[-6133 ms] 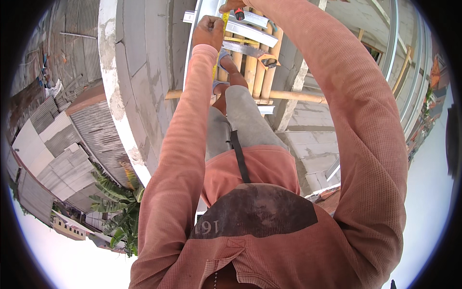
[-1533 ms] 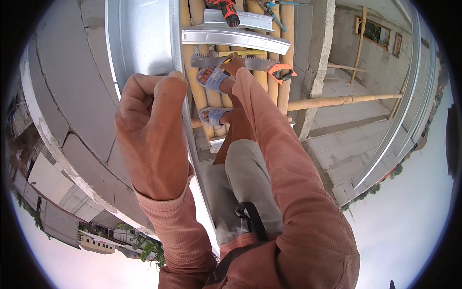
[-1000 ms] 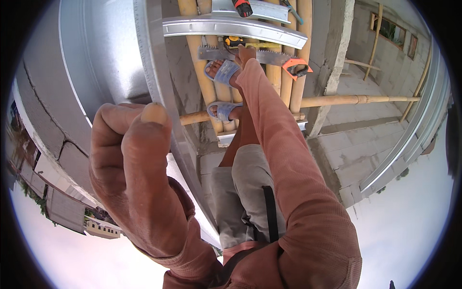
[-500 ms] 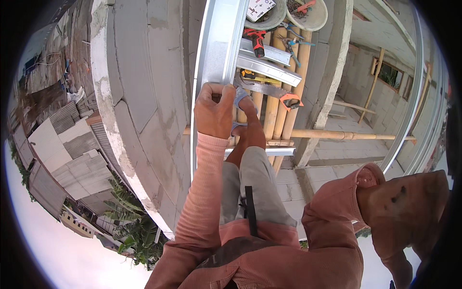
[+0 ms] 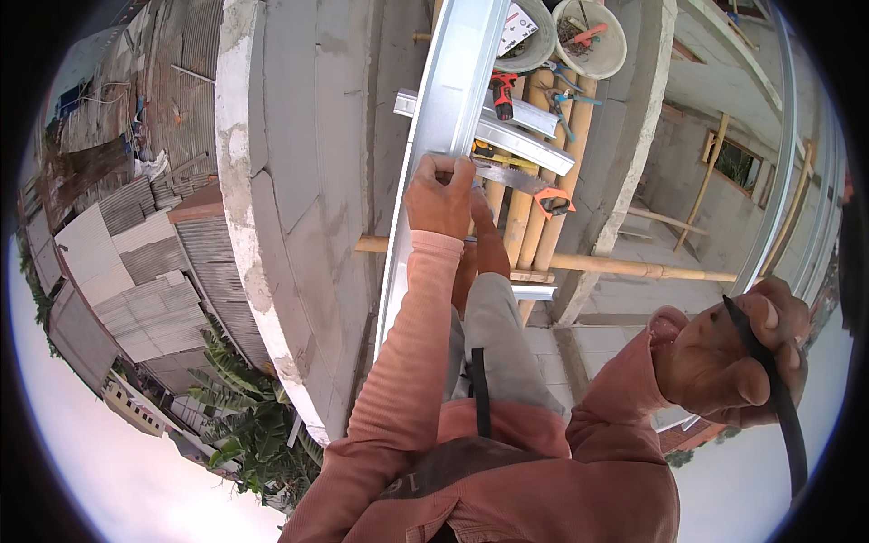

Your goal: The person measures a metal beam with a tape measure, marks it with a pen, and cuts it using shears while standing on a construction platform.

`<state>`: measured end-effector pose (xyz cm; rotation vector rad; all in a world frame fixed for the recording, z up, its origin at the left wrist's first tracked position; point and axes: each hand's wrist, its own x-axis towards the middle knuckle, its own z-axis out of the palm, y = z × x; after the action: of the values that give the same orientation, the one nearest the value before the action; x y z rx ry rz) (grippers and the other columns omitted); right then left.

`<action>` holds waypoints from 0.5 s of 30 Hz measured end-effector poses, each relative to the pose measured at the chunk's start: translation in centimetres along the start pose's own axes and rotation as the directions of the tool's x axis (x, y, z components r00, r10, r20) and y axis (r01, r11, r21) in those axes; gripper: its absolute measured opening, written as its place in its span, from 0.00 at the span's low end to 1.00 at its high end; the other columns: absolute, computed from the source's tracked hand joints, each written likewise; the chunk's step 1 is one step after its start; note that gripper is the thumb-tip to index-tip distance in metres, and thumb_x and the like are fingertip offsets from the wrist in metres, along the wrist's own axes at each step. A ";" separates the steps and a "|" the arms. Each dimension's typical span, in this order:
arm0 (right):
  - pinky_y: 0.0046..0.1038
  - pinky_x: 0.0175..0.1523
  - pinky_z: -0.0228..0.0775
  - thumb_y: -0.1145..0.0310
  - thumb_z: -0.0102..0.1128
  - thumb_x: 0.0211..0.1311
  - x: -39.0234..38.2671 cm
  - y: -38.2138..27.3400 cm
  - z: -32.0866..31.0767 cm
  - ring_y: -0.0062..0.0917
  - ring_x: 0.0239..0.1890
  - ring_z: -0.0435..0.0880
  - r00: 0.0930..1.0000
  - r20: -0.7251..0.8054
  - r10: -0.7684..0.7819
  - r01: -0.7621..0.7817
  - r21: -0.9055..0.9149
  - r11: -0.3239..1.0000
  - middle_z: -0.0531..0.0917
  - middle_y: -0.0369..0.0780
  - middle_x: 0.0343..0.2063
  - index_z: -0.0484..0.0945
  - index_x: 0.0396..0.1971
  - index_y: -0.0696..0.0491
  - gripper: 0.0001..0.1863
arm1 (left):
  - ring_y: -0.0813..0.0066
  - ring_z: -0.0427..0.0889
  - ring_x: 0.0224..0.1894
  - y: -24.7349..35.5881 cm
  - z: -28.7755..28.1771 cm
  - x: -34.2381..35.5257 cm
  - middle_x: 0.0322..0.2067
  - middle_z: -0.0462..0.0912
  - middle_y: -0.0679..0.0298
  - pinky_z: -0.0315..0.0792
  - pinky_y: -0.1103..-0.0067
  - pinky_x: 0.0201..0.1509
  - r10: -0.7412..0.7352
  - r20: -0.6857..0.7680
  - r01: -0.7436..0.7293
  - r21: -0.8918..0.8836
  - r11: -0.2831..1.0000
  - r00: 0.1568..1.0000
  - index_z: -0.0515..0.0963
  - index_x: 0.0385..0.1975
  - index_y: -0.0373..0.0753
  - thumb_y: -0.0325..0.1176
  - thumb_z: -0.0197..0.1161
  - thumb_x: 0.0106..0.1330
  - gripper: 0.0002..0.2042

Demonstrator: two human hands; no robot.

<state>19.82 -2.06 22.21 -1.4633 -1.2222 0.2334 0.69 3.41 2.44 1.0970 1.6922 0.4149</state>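
Observation:
My left hand (image 5: 439,195), fingers curled, grips the edge of a long silver metal channel (image 5: 445,95). My right hand (image 5: 724,353) is raised at the lower right, fingers bent round a thin black strap (image 5: 777,398). Beside the channel, on bamboo poles (image 5: 518,231), lie a yellow-and-black tape measure (image 5: 485,148), a saw (image 5: 516,176) with an orange handle (image 5: 554,203), a red-and-black cordless drill (image 5: 503,95) and shorter metal pieces (image 5: 525,145). My sandaled feet are mostly hidden behind my left hand and arm.
Two buckets (image 5: 588,59) hold odds and ends, with blue-handled tools (image 5: 566,113) below them. A concrete wall edge (image 5: 233,136) runs on the left, corrugated roofs (image 5: 127,290) lower beyond it. Unfinished block walls (image 5: 688,181) with bamboo props and metal channels (image 5: 783,217) lie right.
My right hand has left the tape measure by the saw and risen to the lower right, now holding the strap. My left hand has stayed on the channel. Earlier, yellow tape lay along the channel.

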 end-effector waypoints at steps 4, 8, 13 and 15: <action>0.25 0.41 0.82 0.65 0.65 0.67 -6.4 8.3 7.3 0.26 0.35 0.85 0.745 -0.001 0.667 -0.594 0.454 0.664 0.79 0.46 0.39 0.69 0.43 0.60 0.17 | 0.68 0.83 0.30 -1.0 -0.7 0.2 0.26 0.85 0.57 0.77 0.74 0.40 -0.018 -0.027 0.018 -0.027 0.999 0.999 0.79 0.29 0.31 0.38 0.67 0.59 0.13; 0.30 0.48 0.84 0.66 0.63 0.69 -11.0 11.3 12.1 0.25 0.36 0.86 0.560 0.176 0.810 -0.733 0.561 0.385 0.80 0.38 0.32 0.71 0.41 0.56 0.12 | 0.69 0.83 0.30 -0.8 -0.6 0.4 0.26 0.84 0.57 0.76 0.74 0.39 -0.029 -0.032 0.028 -0.033 0.999 0.999 0.79 0.28 0.31 0.38 0.67 0.59 0.14; 0.23 0.45 0.78 0.66 0.66 0.66 -13.7 11.9 14.7 0.19 0.41 0.84 0.467 0.232 0.853 -0.817 0.483 0.316 0.84 0.39 0.37 0.75 0.43 0.56 0.13 | 0.68 0.83 0.31 -1.2 -0.6 0.4 0.26 0.84 0.57 0.76 0.74 0.40 -0.031 -0.034 0.030 -0.036 0.999 0.999 0.80 0.28 0.31 0.39 0.67 0.60 0.14; 0.22 0.45 0.78 0.66 0.67 0.66 -14.1 11.8 14.8 0.18 0.41 0.83 0.459 0.245 0.854 -0.820 0.487 0.301 0.83 0.38 0.36 0.76 0.43 0.57 0.13 | 0.68 0.82 0.31 -1.3 -0.6 0.3 0.26 0.84 0.57 0.75 0.74 0.40 -0.016 -0.033 0.015 -0.041 0.999 0.999 0.80 0.28 0.31 0.40 0.67 0.60 0.15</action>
<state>9.25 -1.44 1.08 -1.4242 -0.1175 1.1728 -0.44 3.13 1.57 1.0521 1.7134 0.4582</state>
